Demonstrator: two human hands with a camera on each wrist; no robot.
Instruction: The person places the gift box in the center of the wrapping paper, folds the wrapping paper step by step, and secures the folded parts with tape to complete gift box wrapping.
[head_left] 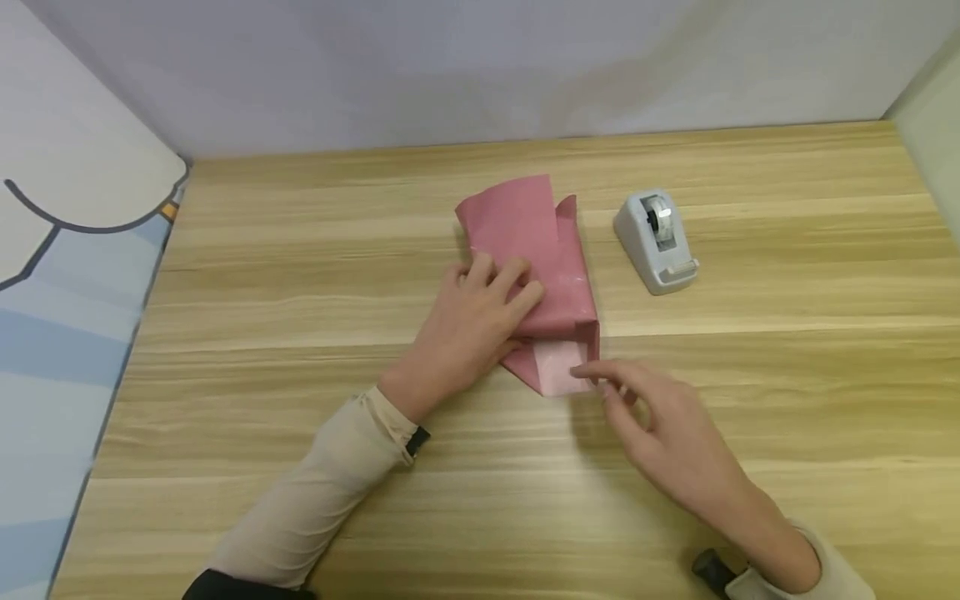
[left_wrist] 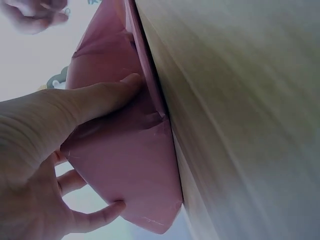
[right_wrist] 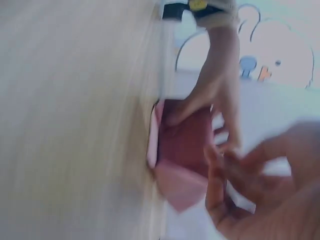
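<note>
Find on the pale wood-grain table [head_left: 300, 283] a box-shaped packet of shiny pink paper [head_left: 557, 271], likely light, slippery and easily creased at its loose ends, so best taken by the fuller long sides. Note the bare left hand [head_left: 472, 321] gripping it from above, fingers curled over, thumb against the near end, and the bare right hand [head_left: 678, 425], loosely bent and unladen, with index outstretched over the pale-lined end flap [head_left: 555, 367]. Cannot make out the wrapped contents, the underside, or, through right-wrist blur, any firm contact between right hand and paper.

Left hand [head_left: 471, 323], fingers [head_left: 512, 273] bent — right hand [head_left: 671, 425], index finger [head_left: 618, 369] extended.
</note>
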